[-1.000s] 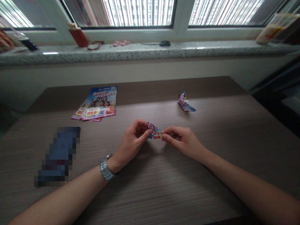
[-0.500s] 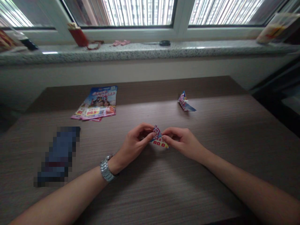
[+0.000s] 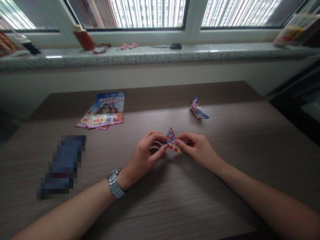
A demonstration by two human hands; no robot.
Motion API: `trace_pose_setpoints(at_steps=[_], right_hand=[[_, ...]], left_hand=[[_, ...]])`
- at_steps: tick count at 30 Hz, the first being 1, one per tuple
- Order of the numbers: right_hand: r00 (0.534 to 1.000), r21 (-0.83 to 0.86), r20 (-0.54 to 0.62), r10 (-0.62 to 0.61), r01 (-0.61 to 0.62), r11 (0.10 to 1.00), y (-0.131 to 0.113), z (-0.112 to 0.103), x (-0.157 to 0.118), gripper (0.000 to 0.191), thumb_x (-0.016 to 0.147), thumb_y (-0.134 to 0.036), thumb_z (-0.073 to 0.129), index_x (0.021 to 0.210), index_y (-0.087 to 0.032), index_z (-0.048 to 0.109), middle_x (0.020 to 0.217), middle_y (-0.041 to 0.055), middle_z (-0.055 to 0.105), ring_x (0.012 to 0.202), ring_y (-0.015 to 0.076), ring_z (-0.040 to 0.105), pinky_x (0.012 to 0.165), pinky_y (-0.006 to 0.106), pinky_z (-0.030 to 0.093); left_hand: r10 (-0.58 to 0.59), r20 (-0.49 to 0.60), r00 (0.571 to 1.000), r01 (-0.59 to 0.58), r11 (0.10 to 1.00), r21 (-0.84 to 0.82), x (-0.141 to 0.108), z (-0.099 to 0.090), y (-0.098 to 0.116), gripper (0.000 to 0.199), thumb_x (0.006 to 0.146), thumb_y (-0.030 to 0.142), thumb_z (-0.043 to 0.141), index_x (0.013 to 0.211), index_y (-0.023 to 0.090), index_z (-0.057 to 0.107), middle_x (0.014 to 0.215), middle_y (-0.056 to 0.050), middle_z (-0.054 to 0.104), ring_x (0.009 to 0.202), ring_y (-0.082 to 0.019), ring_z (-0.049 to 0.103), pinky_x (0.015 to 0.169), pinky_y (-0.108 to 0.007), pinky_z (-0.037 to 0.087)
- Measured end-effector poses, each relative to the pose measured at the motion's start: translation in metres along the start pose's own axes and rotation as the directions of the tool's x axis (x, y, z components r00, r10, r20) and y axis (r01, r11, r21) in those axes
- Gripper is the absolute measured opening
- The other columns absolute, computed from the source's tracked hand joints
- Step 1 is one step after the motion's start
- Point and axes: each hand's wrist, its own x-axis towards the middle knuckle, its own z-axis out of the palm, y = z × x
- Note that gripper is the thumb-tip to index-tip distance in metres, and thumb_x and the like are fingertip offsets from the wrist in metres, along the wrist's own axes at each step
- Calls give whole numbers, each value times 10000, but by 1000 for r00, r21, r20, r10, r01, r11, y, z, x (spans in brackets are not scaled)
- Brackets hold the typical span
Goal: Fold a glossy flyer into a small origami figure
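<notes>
Between my two hands, above the middle of the table, is a small folded piece of printed paper [image 3: 171,136] with a pointed top and a yellow strip with red figures below. My left hand [image 3: 147,150] pinches its left side with thumb and fingers. Its right side is gripped by my right hand [image 3: 196,145], thumb in front. The fingertips partly cover the paper. Farther back to the right stands another folded paper piece [image 3: 196,110], touched by neither hand.
Printed flyers [image 3: 107,110] lie stacked at the back left of the brown table [image 3: 160,206]. A blurred dark flat object [image 3: 63,163] is left of my left forearm. On the stone windowsill [image 3: 140,59] are scissors [image 3: 175,46] and a red container [image 3: 84,39].
The folded paper has risen and shifted slightly right, showing more of its pointed top. My left hand's fingers are spread a little wider, and my right hand has moved slightly.
</notes>
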Motion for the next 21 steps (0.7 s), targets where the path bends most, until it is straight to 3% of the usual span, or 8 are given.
trace_pose_setpoints(at_steps=[9,21], right_hand=[[998,60,67,-17,13,998,0,1,-2,200,949,-350,627,942,-180,732,798,22,752,694,148,674,632,239,522],[978,386,203,47,-124,914,12,6,1,264,928,-438,655,1052,-208,688,886,26,758,760,169,723,723,298,613]], left_hand=[[-64,28,998,65,997,-52,1,-1,-9,134,958,245,626,1082,198,645,1037,-58,680,920,-166,671,840,-290,580],[-18,44,999,21,998,-66,1,0,-8,178,959,275,643,1115,189,648,1067,-71,689,961,-180,689,885,-311,596]])
